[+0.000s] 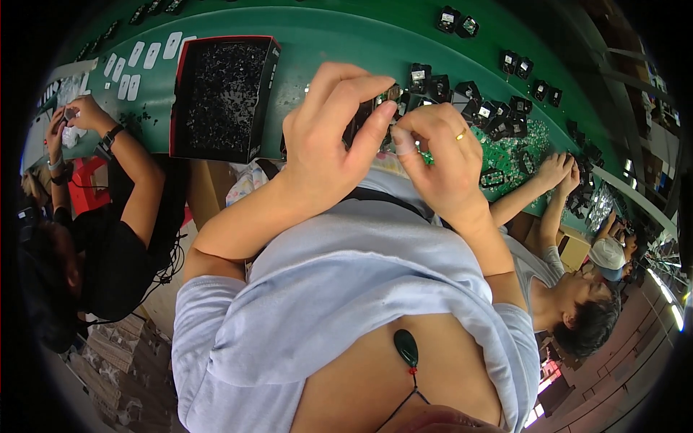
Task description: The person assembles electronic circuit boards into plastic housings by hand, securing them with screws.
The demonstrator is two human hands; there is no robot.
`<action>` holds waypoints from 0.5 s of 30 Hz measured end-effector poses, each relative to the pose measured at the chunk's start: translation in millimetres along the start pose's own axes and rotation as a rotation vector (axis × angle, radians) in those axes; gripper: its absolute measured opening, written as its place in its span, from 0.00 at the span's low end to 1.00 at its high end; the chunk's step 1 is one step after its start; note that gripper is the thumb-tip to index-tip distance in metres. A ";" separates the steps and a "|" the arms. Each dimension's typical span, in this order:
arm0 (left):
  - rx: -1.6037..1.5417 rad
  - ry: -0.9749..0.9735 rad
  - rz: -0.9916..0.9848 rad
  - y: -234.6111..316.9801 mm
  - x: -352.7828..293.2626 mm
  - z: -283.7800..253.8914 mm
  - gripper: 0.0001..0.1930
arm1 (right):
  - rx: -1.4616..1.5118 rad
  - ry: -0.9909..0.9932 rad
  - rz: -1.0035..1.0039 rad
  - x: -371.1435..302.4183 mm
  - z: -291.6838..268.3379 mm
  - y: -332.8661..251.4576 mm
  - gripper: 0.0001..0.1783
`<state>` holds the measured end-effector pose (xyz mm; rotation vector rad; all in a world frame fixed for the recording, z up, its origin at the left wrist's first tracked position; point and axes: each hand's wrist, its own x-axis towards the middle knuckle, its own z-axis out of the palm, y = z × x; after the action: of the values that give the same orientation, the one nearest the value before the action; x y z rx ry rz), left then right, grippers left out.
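Observation:
Both of my hands meet in front of my chest, over the near edge of the green bench. My left hand [328,130] is closed, with thumb and index finger pinched on a small black casing [368,110], mostly hidden behind the fingers. My right hand [442,155], with a ring on one finger, has its fingertips drawn together right beside that casing. Whatever lies between those fingertips is too small or hidden to tell. Just beyond stand several similar black casings [437,88] with pale parts inside. Small green circuit boards [516,155] lie heaped to the right.
A shallow red-edged box [271,72] full of tiny black parts stands at left, near pale flat plates [152,55]. More black casings [458,22] ride along the far green strip. A co-worker's hands [88,114] work at left, another's [557,172] at right.

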<state>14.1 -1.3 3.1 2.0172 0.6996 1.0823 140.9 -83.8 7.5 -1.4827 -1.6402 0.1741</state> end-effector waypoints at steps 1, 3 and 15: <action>0.004 0.003 0.005 -1.4 -2.0 1.4 0.09 | -0.001 0.000 0.000 -0.9 -0.4 1.0 0.11; 0.008 0.007 0.012 -5.1 -4.7 4.3 0.09 | 0.031 -0.063 0.029 -2.9 -1.3 3.7 0.12; -0.090 -0.332 -0.187 -23.9 -26.7 3.9 0.18 | 0.693 0.254 0.705 -18.7 -2.5 13.9 0.17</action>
<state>1.4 -8.3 -29.8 1.9477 0.6360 0.6390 150.6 -97.1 -9.2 -1.3812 -0.6792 0.8162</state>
